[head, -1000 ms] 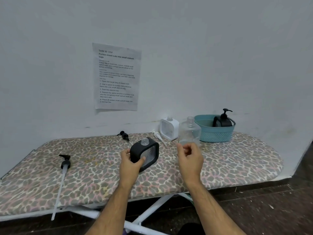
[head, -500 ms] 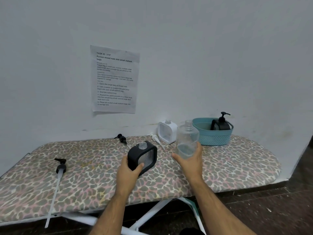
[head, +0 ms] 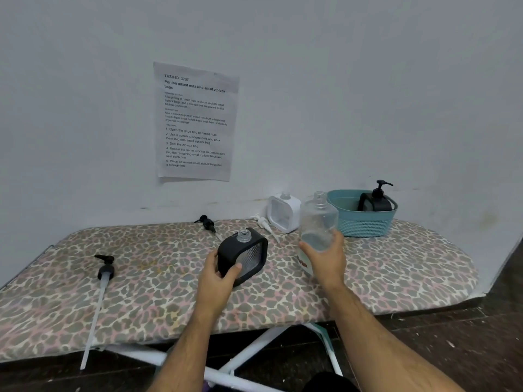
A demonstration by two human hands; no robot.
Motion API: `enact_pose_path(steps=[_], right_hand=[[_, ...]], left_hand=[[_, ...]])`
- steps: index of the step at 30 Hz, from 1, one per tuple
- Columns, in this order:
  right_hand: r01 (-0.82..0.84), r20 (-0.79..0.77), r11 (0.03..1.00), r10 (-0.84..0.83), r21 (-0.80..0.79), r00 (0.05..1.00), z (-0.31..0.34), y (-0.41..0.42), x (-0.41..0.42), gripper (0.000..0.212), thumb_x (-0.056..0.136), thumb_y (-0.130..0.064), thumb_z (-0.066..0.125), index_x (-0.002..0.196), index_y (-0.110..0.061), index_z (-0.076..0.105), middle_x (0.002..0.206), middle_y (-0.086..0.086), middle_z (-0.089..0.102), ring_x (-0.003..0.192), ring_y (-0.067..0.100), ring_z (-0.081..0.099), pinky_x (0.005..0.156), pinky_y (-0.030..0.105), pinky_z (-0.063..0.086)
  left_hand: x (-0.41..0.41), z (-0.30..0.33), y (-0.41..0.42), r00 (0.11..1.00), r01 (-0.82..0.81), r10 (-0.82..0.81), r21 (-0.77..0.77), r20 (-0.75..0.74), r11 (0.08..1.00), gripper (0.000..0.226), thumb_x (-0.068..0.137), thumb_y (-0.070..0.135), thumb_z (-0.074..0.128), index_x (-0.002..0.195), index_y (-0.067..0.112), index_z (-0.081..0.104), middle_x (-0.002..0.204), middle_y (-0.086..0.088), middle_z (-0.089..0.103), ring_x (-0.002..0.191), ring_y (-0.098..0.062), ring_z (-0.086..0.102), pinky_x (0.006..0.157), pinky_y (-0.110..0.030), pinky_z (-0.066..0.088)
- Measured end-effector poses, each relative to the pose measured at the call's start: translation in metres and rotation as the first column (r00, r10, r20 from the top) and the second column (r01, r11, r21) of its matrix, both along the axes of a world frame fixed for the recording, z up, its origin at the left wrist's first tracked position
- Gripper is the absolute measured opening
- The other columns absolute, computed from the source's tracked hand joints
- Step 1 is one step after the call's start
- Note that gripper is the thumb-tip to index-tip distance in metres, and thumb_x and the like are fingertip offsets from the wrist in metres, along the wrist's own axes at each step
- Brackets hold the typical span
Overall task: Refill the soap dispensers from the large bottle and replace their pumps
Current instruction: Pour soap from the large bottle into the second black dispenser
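My left hand [head: 219, 275] grips a black square soap dispenser [head: 244, 255] with its neck uncapped, standing on the leopard-print board [head: 158, 295]. My right hand [head: 325, 257] holds the large clear bottle [head: 317, 220] upright around its lower part; the bottle has no cap and a little liquid at the bottom. A white square dispenser [head: 283, 212] without its pump stands by the wall. A white pump [head: 263, 223] lies beside it, a small black pump [head: 208, 222] lies behind the black dispenser, and a long-tubed black pump [head: 103, 275] lies at the left.
A teal basket [head: 365, 222] at the back right holds another black dispenser [head: 375, 200] with its pump on. A printed sheet [head: 195, 123] hangs on the white wall. The board's white legs [head: 249, 352] and dark floor lie below.
My right hand reached forward from in front of me and closed around the large clear bottle. My left hand kept hold of the black dispenser.
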State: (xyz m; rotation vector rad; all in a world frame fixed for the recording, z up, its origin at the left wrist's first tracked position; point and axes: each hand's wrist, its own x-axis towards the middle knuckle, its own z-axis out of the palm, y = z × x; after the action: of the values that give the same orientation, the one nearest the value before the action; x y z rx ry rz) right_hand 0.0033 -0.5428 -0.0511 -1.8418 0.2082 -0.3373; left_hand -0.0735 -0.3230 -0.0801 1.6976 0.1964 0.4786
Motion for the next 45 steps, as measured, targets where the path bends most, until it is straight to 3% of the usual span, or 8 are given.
enact_pose_path(steps=[2, 8, 14, 18, 27, 33, 39, 45], right_hand=[[-0.013, 0.015, 1.0, 0.014, -0.026, 1.0, 0.002, -0.002, -0.001, 0.078, 0.076, -0.033, 0.083, 0.139, -0.021, 0.039, 0.139, 0.004, 0.052, 0.115, 0.021, 0.057, 0.063, 0.009, 0.044], [-0.136, 0.079, 0.986, 0.144, -0.099, 0.986, 0.016, -0.004, -0.012, 0.079, 0.072, -0.034, 0.086, 0.137, -0.017, 0.044, 0.133, 0.001, 0.054, 0.114, 0.015, 0.053, 0.097, 0.034, 0.046], [-0.338, 0.043, 0.9, 0.363, -0.276, 0.931, 0.034, -0.005, -0.028, 0.072, 0.074, -0.032, 0.085, 0.133, -0.017, 0.046, 0.117, -0.008, 0.051, 0.103, 0.009, 0.051, 0.082, 0.024, 0.039], [-0.396, 0.007, 0.848, 0.426, -0.352, 0.905, 0.04, -0.003, -0.038, 0.074, 0.074, -0.029, 0.084, 0.127, -0.023, 0.034, 0.109, -0.006, 0.052, 0.088, 0.008, 0.054, 0.068, 0.024, 0.043], [-0.416, 0.016, 0.784, 0.476, -0.46, 0.879, 0.035, -0.005, -0.059, 0.082, 0.078, -0.032, 0.081, 0.143, -0.027, 0.031, 0.118, -0.007, 0.052, 0.102, 0.015, 0.058, 0.083, 0.036, 0.052], [-0.385, -0.017, 0.714, 0.464, -0.585, 0.886, 0.031, -0.006, -0.069, 0.105, 0.081, -0.043, 0.075, 0.156, -0.039, 0.002, 0.125, -0.001, 0.056, 0.091, 0.012, 0.061, 0.082, 0.04, 0.054], [-0.401, -0.04, 0.662, 0.489, -0.633, 0.871, 0.033, -0.003, -0.072, 0.099, 0.075, -0.047, 0.078, 0.15, -0.047, 0.014, 0.127, -0.005, 0.055, 0.08, 0.001, 0.059, 0.076, 0.035, 0.055], [-0.394, -0.081, 0.611, 0.475, -0.686, 0.876, 0.039, -0.003, -0.069, 0.098, 0.075, -0.05, 0.078, 0.151, -0.049, 0.017, 0.131, -0.005, 0.056, 0.089, 0.006, 0.056, 0.081, 0.035, 0.052]], left_hand=[[0.0, 0.001, 0.001, 1.0, 0.01, -0.009, -0.035, 0.014, 0.999, 0.042, 0.09, 0.014, 0.069, 0.124, 0.029, 0.051, 0.111, 0.019, 0.061, 0.103, 0.002, 0.06, 0.087, -0.019, 0.048], [-0.003, 0.002, 0.002, 0.999, 0.042, -0.039, -0.087, 0.031, 0.995, 0.045, 0.088, 0.011, 0.071, 0.124, 0.028, 0.052, 0.11, 0.021, 0.06, 0.096, 0.013, 0.06, 0.082, -0.01, 0.049], [-0.006, 0.002, 0.003, 0.997, 0.064, -0.062, -0.082, 0.035, 0.995, 0.045, 0.088, 0.014, 0.072, 0.125, 0.029, 0.051, 0.113, 0.019, 0.06, 0.101, 0.01, 0.058, 0.078, -0.006, 0.048], [-0.007, 0.002, 0.003, 0.997, 0.066, -0.063, -0.081, 0.041, 0.995, 0.045, 0.087, 0.014, 0.072, 0.125, 0.028, 0.052, 0.112, 0.02, 0.06, 0.101, 0.009, 0.059, 0.079, -0.008, 0.049], [-0.01, 0.004, 0.002, 0.997, 0.06, -0.056, -0.084, 0.046, 0.995, 0.045, 0.087, 0.012, 0.072, 0.122, 0.031, 0.051, 0.108, 0.019, 0.061, 0.1, 0.004, 0.06, 0.077, -0.011, 0.052], [-0.011, 0.005, 0.002, 0.997, 0.068, -0.064, -0.089, 0.046, 0.994, 0.049, 0.088, 0.011, 0.071, 0.127, 0.031, 0.05, 0.106, 0.024, 0.059, 0.095, 0.011, 0.059, 0.077, -0.009, 0.051], [-0.01, 0.002, 0.003, 0.996, 0.073, -0.069, -0.081, 0.054, 0.994, 0.053, 0.088, 0.01, 0.071, 0.133, 0.028, 0.05, 0.108, 0.024, 0.06, 0.092, 0.019, 0.059, 0.076, -0.005, 0.049], [-0.007, -0.001, 0.006, 0.995, 0.089, -0.084, -0.094, 0.055, 0.992, 0.056, 0.087, 0.012, 0.072, 0.138, 0.026, 0.051, 0.114, 0.02, 0.062, 0.105, 0.009, 0.06, 0.09, -0.016, 0.051]])
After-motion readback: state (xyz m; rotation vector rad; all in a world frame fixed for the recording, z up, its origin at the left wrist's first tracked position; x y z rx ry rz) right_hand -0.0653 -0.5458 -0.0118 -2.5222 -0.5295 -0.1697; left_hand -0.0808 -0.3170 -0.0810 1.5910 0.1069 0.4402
